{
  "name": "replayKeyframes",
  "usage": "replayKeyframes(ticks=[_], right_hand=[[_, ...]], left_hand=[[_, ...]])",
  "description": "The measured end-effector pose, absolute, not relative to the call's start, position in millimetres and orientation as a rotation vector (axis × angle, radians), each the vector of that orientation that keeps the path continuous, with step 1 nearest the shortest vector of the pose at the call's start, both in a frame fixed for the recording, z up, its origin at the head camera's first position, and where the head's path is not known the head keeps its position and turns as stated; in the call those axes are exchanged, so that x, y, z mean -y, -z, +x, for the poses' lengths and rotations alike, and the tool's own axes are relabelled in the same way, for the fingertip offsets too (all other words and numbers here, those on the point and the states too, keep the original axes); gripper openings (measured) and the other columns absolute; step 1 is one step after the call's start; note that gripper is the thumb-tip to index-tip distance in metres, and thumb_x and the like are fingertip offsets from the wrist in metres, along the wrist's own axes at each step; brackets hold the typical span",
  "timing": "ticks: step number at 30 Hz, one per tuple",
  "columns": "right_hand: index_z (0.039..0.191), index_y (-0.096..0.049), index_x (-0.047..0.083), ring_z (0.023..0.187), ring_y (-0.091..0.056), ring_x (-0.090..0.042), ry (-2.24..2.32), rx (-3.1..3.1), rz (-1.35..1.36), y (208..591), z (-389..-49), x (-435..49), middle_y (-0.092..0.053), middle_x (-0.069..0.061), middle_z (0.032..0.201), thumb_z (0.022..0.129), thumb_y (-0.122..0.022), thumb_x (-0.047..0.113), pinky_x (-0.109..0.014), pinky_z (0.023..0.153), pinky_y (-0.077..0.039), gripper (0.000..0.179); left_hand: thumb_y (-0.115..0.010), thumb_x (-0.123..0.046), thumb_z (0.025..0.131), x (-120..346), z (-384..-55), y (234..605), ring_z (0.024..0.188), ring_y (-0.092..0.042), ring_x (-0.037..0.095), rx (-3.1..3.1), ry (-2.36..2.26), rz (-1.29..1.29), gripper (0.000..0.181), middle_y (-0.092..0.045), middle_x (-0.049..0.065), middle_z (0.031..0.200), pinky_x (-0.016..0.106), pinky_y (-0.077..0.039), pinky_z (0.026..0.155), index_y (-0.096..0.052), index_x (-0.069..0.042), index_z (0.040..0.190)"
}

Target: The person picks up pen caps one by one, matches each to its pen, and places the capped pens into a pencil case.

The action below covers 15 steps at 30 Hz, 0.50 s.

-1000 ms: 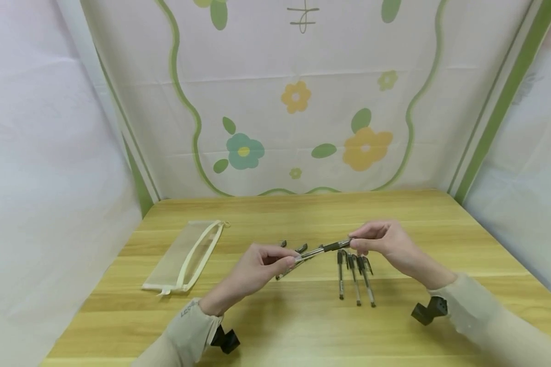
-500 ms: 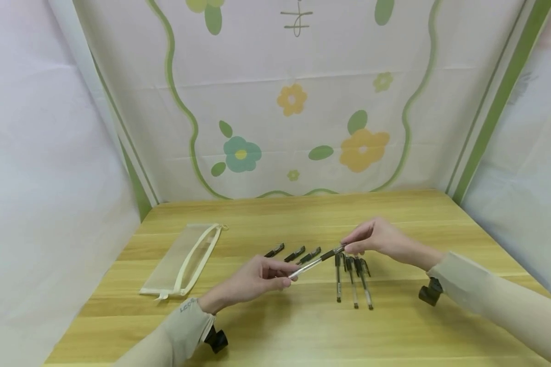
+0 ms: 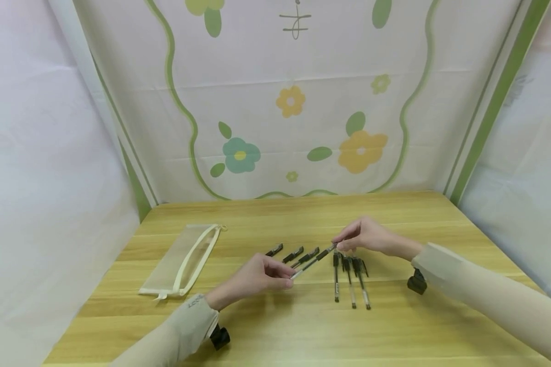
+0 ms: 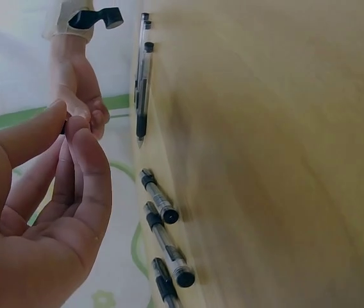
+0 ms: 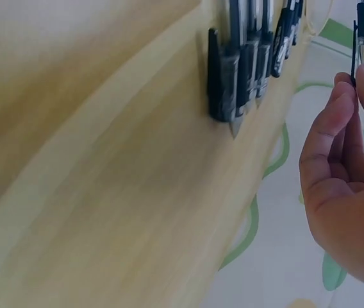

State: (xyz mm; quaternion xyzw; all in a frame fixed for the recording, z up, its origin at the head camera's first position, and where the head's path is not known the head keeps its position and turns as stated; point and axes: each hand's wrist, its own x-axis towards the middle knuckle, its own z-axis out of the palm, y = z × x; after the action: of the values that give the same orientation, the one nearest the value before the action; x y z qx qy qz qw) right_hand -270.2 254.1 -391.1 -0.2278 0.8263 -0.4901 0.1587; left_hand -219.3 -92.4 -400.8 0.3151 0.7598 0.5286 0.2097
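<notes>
Both hands hold one gel pen (image 3: 319, 258) with a see-through barrel and black grip, slanting up to the right above the table. My left hand (image 3: 259, 279) pinches its lower end between thumb and fingers. At the upper end, the fingertips of my right hand (image 3: 369, 238) pinch it, and a thin black clip (image 5: 354, 48) shows there in the right wrist view. Below the right hand lies a row of three similar pens (image 3: 350, 283). Behind the left hand, three more pens (image 3: 293, 254) lie slanted, partly hidden by that hand.
A pale mesh zip pouch (image 3: 174, 262) lies flat at the left of the wooden table (image 3: 303, 331). A flower-printed cloth (image 3: 257, 102) rises behind the table's back edge, with white cloth sides left and right.
The held pen has tilted more steeply, its left end lower. My right hand has shifted left with it, and the slanted pens behind it show more.
</notes>
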Motion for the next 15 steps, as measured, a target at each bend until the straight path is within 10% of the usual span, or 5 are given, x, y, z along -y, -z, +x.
replayKeyframes(ticks=[15], right_hand=[[0.107, -0.076, 0.003, 0.088, -0.069, -0.026, 1.255, -2.393, -0.804, 405, -304, -249, -0.073, -0.002, 0.1, 0.086, -0.078, 0.015, -0.037, 0.077, -0.056, 0.025]], left_hand=[[-0.079, -0.014, 0.085, 78, -215, 413, 0.072, -0.07, 0.028, -2.169, -1.542, 0.638, 0.018, -0.073, 0.008, 0.082, 0.036, -0.058, 0.064, -0.076, -0.002, 0.098]])
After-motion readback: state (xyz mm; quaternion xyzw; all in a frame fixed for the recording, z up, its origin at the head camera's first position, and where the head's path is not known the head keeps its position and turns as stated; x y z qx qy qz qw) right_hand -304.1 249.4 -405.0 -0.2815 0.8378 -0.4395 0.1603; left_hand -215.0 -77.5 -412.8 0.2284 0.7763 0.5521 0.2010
